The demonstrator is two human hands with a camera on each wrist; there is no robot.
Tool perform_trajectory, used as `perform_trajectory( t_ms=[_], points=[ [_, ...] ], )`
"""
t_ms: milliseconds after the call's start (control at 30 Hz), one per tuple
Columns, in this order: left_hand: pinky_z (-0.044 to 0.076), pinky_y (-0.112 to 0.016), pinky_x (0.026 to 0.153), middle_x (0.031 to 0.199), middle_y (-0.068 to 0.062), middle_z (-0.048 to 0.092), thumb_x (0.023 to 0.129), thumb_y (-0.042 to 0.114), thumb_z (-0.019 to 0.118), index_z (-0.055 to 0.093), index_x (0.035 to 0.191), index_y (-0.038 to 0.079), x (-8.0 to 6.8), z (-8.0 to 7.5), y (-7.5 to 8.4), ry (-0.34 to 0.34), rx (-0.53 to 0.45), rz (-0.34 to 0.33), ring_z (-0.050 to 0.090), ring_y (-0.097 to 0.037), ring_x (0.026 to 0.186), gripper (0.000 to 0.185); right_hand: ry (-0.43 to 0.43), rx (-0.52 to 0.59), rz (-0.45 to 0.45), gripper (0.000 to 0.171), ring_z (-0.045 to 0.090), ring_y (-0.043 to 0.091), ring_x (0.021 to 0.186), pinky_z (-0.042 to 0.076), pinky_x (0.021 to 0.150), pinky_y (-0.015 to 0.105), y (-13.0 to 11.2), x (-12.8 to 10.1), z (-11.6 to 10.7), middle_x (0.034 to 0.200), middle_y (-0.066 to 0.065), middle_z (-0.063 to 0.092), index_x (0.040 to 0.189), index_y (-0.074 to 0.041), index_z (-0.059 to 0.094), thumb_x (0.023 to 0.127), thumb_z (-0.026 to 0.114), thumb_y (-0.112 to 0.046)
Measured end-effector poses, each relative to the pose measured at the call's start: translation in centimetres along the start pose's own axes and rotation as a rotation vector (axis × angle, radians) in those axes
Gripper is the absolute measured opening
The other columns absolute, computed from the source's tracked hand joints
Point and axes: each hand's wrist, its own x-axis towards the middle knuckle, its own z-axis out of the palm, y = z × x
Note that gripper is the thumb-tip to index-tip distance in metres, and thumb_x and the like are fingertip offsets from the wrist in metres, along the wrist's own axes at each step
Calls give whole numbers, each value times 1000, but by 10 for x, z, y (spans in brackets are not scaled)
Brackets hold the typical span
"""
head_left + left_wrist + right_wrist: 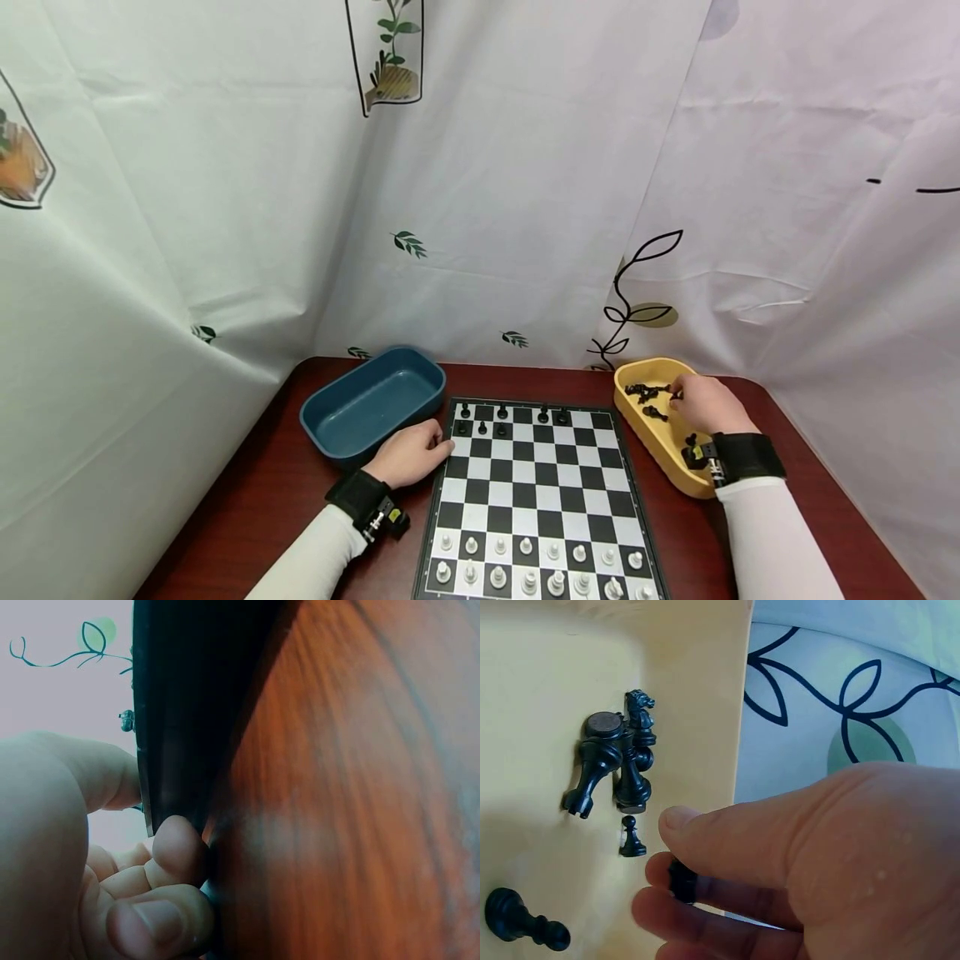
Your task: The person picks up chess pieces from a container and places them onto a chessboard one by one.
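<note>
A chessboard lies on the dark red table, with white pieces along its near rows and several black pieces at its far left. My left hand rests at the board's left edge, thumb on top and fingers curled against it. My right hand is inside the yellow tray at the right. In the right wrist view its thumb and fingers pinch a small black chess piece. More black pieces lie loose on the tray floor, among them a knight and a pawn.
An empty blue tray stands at the table's far left corner beside the board. White curtains printed with leaves enclose the table on three sides. Bare tabletop shows at the near left.
</note>
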Motion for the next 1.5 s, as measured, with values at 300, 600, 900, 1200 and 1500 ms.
perform_trajectory(
  t_ms=[300,600,900,1200,1500],
  points=[
    [43,-35,63,71,8,56,108,40,69,60,85,24,0,0,-1,-5,-2,-1,52,-12,63,30,91,33,-63,21,73,45,92,57,85,62,-4,0,-1,100,25,76,109,11,73,95,82,-2],
    [43,-35,62,71,7,55,108,41,68,60,84,24,0,1,-2,-5,1,-3,52,-12,63,30,146,63,-65,11,72,37,85,57,78,59,-9,2,-5,95,17,76,104,3,77,97,81,-5],
    [42,-34,62,71,8,55,108,41,70,60,84,24,-1,-1,3,0,4,-6,51,-11,63,31,221,58,-85,11,70,36,86,56,80,60,-17,6,-7,97,18,75,105,2,78,98,79,-7],
    [42,-34,62,72,8,55,108,41,70,60,84,23,-3,-2,5,-2,4,-6,51,-11,63,31,334,74,-181,15,68,35,89,56,79,56,-33,4,-10,101,18,72,108,4,77,95,80,-1],
    [43,-33,63,72,9,56,108,42,69,60,85,24,-1,-1,2,-5,6,1,52,-11,63,31,356,101,-238,16,63,27,83,52,73,48,-60,3,-15,98,12,68,109,1,78,94,80,-1]
  ],
)
